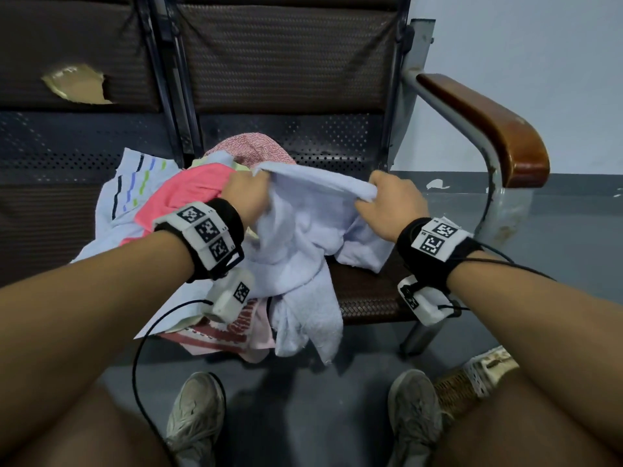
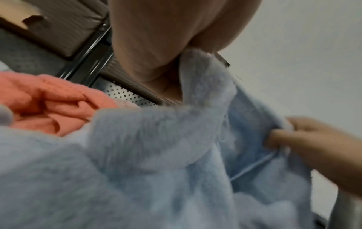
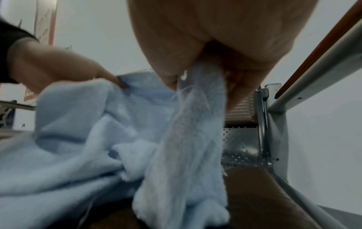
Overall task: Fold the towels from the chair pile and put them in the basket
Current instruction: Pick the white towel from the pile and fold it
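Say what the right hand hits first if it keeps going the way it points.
Probably the chair back. The right hand, gripping the blue towel, points forward over bare seat, with nothing between as far as the head view shows; depth is unclear.

Fingertips of left hand (image 1: 247, 193) and right hand (image 1: 392, 203) buried in light-blue towel (image 1: 303, 230); basket (image 1: 472, 379) mostly hidden behind right leg; wrist views blurred.
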`<action>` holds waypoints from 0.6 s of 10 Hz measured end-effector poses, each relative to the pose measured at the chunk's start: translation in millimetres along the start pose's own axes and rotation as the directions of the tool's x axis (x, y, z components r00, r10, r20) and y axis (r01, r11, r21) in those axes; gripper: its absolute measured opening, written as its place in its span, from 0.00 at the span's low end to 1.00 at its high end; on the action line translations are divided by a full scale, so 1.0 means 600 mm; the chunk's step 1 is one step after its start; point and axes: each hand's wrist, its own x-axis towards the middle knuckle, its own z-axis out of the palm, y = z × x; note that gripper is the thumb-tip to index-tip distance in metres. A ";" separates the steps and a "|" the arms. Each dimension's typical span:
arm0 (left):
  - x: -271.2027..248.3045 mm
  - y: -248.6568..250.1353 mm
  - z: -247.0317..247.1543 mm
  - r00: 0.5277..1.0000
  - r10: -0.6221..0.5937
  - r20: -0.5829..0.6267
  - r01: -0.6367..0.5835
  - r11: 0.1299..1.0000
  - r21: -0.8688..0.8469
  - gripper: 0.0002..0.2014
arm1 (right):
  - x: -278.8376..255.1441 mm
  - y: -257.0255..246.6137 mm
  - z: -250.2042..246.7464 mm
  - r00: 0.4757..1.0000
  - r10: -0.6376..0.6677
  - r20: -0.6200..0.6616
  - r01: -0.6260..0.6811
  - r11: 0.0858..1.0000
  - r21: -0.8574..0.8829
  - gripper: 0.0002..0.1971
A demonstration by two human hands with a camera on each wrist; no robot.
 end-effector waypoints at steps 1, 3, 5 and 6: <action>0.009 0.012 -0.007 0.991 -0.125 0.040 0.131 0.936 -0.327 0.10 | -0.003 0.022 -0.001 0.993 0.015 -0.117 -0.008 0.998 0.057 0.06; -0.007 0.035 0.009 0.989 -0.076 0.130 0.124 0.899 -0.419 0.17 | -0.006 0.031 0.002 0.999 0.004 -0.053 0.010 0.969 0.245 0.04; -0.024 0.052 0.029 0.990 -0.089 0.113 0.138 0.818 -0.559 0.10 | -0.012 -0.003 0.001 0.995 -0.064 0.080 0.014 0.858 0.514 0.20; -0.021 0.064 0.028 0.991 -0.073 0.112 0.125 0.800 -0.586 0.07 | -0.023 -0.010 0.008 0.957 -0.231 0.173 0.200 0.963 0.179 0.37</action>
